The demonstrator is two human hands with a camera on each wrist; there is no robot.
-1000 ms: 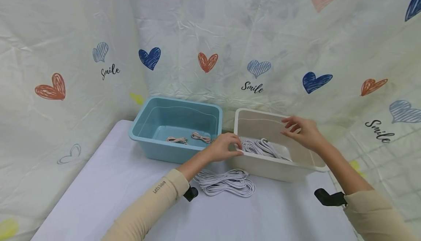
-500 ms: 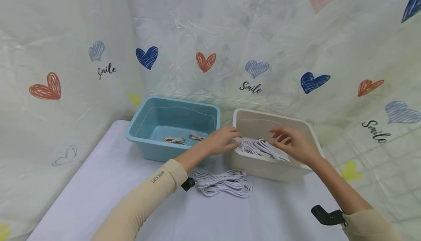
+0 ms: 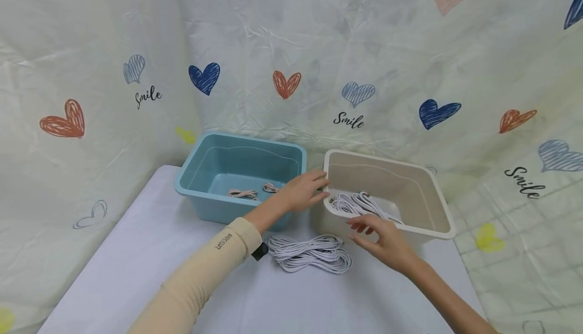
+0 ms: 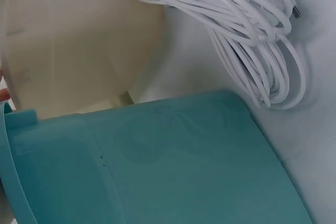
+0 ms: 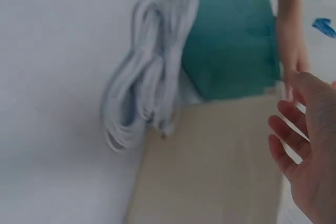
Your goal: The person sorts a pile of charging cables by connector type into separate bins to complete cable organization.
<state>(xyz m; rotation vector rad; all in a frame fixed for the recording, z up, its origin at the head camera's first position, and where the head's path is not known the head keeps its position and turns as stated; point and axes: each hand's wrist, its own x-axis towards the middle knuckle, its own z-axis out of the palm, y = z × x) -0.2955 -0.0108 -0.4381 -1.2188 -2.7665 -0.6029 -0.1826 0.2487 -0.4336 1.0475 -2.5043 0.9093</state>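
A cream bin (image 3: 428, 207) holds a coil of white cable (image 3: 360, 204). Left of it a blue bin (image 3: 205, 172) holds two small pinkish cable bundles (image 3: 243, 193). A larger white cable bundle (image 3: 309, 254) lies on the table in front of both bins, seen also in the left wrist view as the bundle (image 4: 247, 30) and in the right wrist view as the bundle (image 5: 147, 93). My left hand (image 3: 319, 186) reaches between the bins, its straight fingers touching the cream bin's left rim. My right hand (image 3: 364, 228) hovers in front of the cream bin's near wall with relaxed, spread fingers (image 5: 286, 148), holding nothing.
The white table (image 3: 136, 253) ends at its left and near edges. A heart-printed cloth backdrop (image 3: 364, 71) closes off the back and both sides just behind the bins. My left forearm (image 3: 214, 258) lies across the table's middle.
My right hand came out from above the cream bin and moved down and toward me, to the front of its near wall. The left hand stayed at the bin's left rim.
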